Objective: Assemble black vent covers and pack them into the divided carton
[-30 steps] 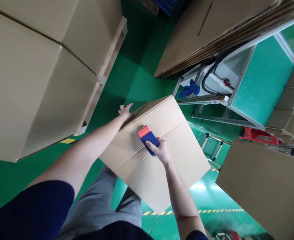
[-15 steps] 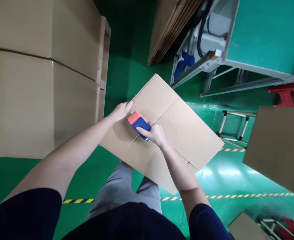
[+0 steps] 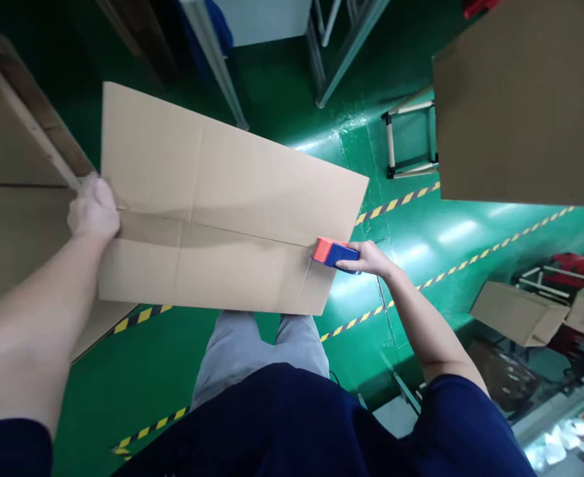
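A brown cardboard box [image 3: 232, 172] rests on my legs, its two top flaps meeting along a centre seam. A strip of tape runs along that seam from left to right. My right hand [image 3: 368, 258] grips a red and blue tape dispenser [image 3: 332, 253] at the seam's right end, at the box's edge. My left hand [image 3: 91, 211] is curled over the box's left edge at the seam, fingers closed on the cardboard.
Stacked cardboard cartons [image 3: 8, 199] on a wooden pallet stand at the left. Another large carton [image 3: 520, 99] fills the upper right. A metal frame [image 3: 411, 139] and table legs stand on the green floor [image 3: 421, 225], which has yellow-black striped lines. Smaller boxes [image 3: 518, 311] lie at the right.
My right hand has drawn the tape dispenser along the seam from its left part to the right edge, leaving tape. The view swung right, and my left hand stays on the box's left edge.
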Available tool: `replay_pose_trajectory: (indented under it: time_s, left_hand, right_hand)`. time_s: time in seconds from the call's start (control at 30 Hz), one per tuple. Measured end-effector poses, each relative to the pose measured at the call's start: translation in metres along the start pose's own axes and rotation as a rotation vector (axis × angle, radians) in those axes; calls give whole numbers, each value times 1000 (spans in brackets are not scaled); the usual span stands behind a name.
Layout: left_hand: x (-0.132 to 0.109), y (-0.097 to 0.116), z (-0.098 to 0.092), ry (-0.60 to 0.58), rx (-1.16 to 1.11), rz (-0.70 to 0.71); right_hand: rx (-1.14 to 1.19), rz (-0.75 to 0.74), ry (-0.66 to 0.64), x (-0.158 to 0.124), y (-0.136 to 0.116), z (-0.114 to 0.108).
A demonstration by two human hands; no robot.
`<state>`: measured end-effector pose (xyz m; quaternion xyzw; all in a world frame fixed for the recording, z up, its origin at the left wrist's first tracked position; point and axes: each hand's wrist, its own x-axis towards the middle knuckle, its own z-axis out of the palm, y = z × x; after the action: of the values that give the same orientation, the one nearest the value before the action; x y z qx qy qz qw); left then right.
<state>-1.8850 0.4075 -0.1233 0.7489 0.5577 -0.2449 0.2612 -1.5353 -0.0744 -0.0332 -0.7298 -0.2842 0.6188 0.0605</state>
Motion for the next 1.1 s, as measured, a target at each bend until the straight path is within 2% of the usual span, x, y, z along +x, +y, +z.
replay_pose_trajectory:
  time_s: [0.1, 0.17, 0.2, 0.23, 0.3, 0.33, 0.4, 0.47, 0.53, 0.6, 0.77, 0.83, 0.9, 0.93, 0.97, 1.07, 1.1]
  left_hand:
    - [-19, 24, 12, 255, 30, 28]
    - [-46, 64, 36, 361, 26, 95]
    - [-64, 91, 55, 369, 28, 151]
    - [-84, 120, 77, 323, 38, 227]
    - [-121, 179, 126, 64, 50, 398]
    - [-137, 204, 148, -22, 49, 428]
    - [-157, 238, 179, -56, 74, 450]
    - [-163, 251, 192, -19, 110, 456]
    - [-159, 249, 192, 7, 143, 455]
    - [-154, 244, 188, 16, 170, 434]
    - [-154, 244, 183, 51, 192, 424]
    - [-162, 251, 183, 76, 185, 459]
    - [-173, 263, 187, 80, 178, 532]
    - [-180, 272, 191, 20, 176, 607]
    - [-188, 281, 196, -109, 181, 713]
    - [-211, 316, 223, -724, 242, 1055]
    - [-217, 327, 234, -879, 276, 1120]
  right_hand:
    - [-189, -12, -11, 8, 2, -2]
    - [-282, 4, 2, 15, -6, 0]
    - [-307, 17, 13, 18, -11, 1]
    - [-321, 32, 20, 19, -17, 2]
    - [-339, 63, 20, 21, -28, 4]
    - [-346, 78, 11, 21, -32, 4]
    - [-343, 80, -11, 19, -37, 4]
    - [-321, 61, -28, 12, -28, 1]
    - [-309, 47, -28, -1, -3, -4]
    - [-309, 64, -29, -21, 41, -12]
    - [-257, 162, -8, -75, 173, -26]
    - [-217, 185, 29, -81, 203, -21]
    - [-197, 197, 64, -71, 211, -11]
    - [-193, 203, 74, -62, 208, -5]
    - [-188, 210, 80, -50, 201, 2]
    - [-147, 236, 110, -15, 171, 22]
    - [-121, 246, 127, -5, 162, 29]
